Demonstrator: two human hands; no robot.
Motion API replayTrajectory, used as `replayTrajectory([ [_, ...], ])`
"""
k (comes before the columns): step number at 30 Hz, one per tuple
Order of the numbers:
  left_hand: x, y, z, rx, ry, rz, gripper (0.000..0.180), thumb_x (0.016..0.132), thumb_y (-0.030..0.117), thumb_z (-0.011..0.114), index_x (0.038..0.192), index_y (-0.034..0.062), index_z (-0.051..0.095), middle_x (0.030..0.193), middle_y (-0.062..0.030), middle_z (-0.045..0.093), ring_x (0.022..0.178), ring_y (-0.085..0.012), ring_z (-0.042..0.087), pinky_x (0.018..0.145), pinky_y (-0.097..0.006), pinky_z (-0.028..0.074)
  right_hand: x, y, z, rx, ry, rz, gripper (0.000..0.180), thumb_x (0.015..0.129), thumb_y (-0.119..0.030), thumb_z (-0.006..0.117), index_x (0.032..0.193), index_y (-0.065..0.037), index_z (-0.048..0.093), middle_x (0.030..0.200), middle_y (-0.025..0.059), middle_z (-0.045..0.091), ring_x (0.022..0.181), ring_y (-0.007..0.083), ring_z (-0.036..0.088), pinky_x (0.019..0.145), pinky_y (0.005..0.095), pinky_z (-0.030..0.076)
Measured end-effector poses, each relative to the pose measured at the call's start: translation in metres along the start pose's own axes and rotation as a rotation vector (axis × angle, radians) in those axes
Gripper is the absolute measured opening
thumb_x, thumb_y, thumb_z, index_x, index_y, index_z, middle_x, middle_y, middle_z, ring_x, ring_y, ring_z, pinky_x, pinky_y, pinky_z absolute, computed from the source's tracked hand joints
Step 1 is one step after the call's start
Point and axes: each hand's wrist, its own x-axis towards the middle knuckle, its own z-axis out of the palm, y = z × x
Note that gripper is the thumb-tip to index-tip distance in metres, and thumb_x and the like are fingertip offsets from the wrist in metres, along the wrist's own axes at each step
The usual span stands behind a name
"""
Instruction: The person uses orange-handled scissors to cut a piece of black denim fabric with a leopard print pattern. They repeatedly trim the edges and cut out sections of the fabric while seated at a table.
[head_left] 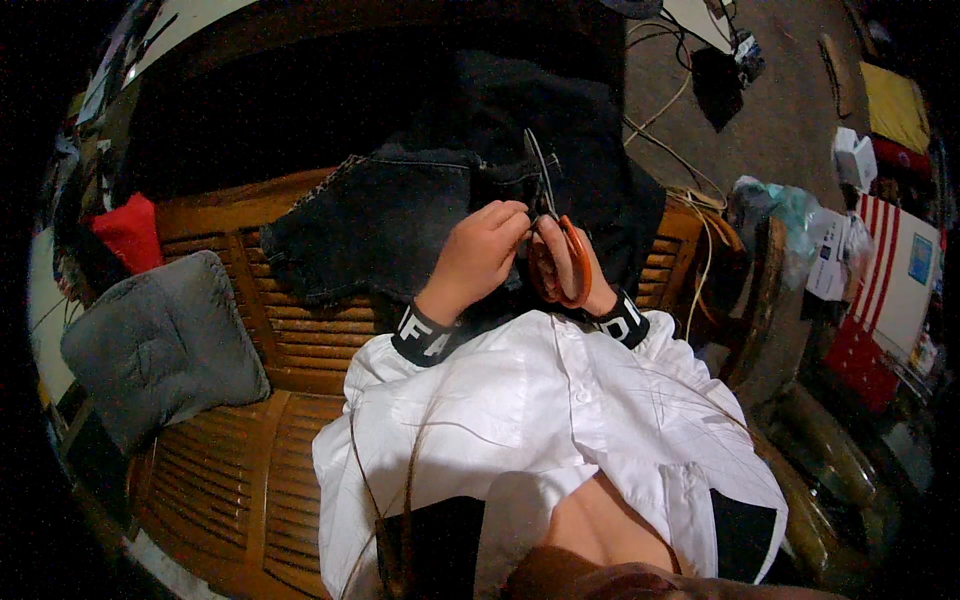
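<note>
A pair of scissors (583,268) with orange handles is in my right hand (553,252), its fingers through and around the loops. The metal blades point away from me, slightly apart, over dark cloth. My left hand (474,254) is closed in a pinch right beside the scissors' pivot; what lies between its fingertips is too small and dark to make out. Under and beyond both hands spreads a dark denim garment (400,205), with a pale stitched seam and a frayed-looking edge at its left. Its right part fades into black folds.
The garment lies over a slatted wooden bench (290,340). A grey cushion (165,350) and a red cloth (130,232) are at the left. Cables (690,195) trail across the floor at the right, near a plastic bag (785,215) and white boxes (828,255).
</note>
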Motion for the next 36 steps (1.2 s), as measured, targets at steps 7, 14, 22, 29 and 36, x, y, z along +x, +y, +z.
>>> replayTrajectory([
  [7,-0.001,0.004,-0.003,0.002,-0.074,0.027,0.014,0.079,0.002,0.058,0.091,0.0002,0.054,0.102,-0.0163,0.056,0.092,-0.0354,0.055,0.076,-0.039,0.048,0.013,0.003,-0.013,0.274,-0.127,-0.05,0.038,0.095,-0.047,0.041,0.09,-0.01,0.047,0.07,-0.0021,0.047,0.058,0.0081,0.045,0.053,0.021,0.037],
  [14,-0.019,0.005,0.015,-0.085,-0.052,-0.06,0.013,0.079,0.003,0.06,0.09,-0.0003,0.055,0.101,-0.0181,0.057,0.092,-0.0373,0.055,0.078,-0.039,0.047,0.038,-0.044,-0.039,0.524,0.215,-0.264,0.053,0.09,-0.059,0.036,0.076,-0.01,0.048,0.058,-0.0009,0.041,0.045,0.0109,0.037,0.042,0.0243,0.031],
  [22,0.028,0.038,-0.041,0.013,0.363,0.045,0.014,0.073,0.0,0.067,0.085,0.0028,0.06,0.107,-0.0122,0.052,0.096,-0.0278,0.049,0.084,-0.034,0.04,0.024,-0.05,-0.061,0.498,0.122,-0.432,0.057,0.089,-0.064,0.03,0.081,-0.01,0.047,0.063,-0.0009,0.039,0.051,0.0116,0.037,0.05,0.0258,0.031],
  [29,0.126,0.046,-0.089,-0.424,0.569,-0.145,0.011,0.09,0.01,0.057,0.09,-0.0008,0.055,0.079,-0.0001,0.052,0.074,-0.0075,0.047,0.066,-0.021,0.039,0.035,-0.022,-0.056,0.704,0.222,-0.49,0.045,0.094,-0.053,0.032,0.078,-0.012,0.044,0.06,-0.0016,0.037,0.047,0.011,0.035,0.043,0.0259,0.032],
  [36,0.314,0.037,-0.149,-0.294,0.74,0.067,0.022,0.091,0.017,0.054,0.083,-0.0038,0.057,0.076,-0.0033,0.056,0.07,-0.0102,0.046,0.063,-0.027,0.039,0.049,0.014,-0.056,0.55,0.152,-0.46,0.025,0.095,-0.032,0.046,0.082,-0.011,0.047,0.058,-0.0033,0.04,0.048,0.008,0.04,0.044,0.0234,0.034],
])
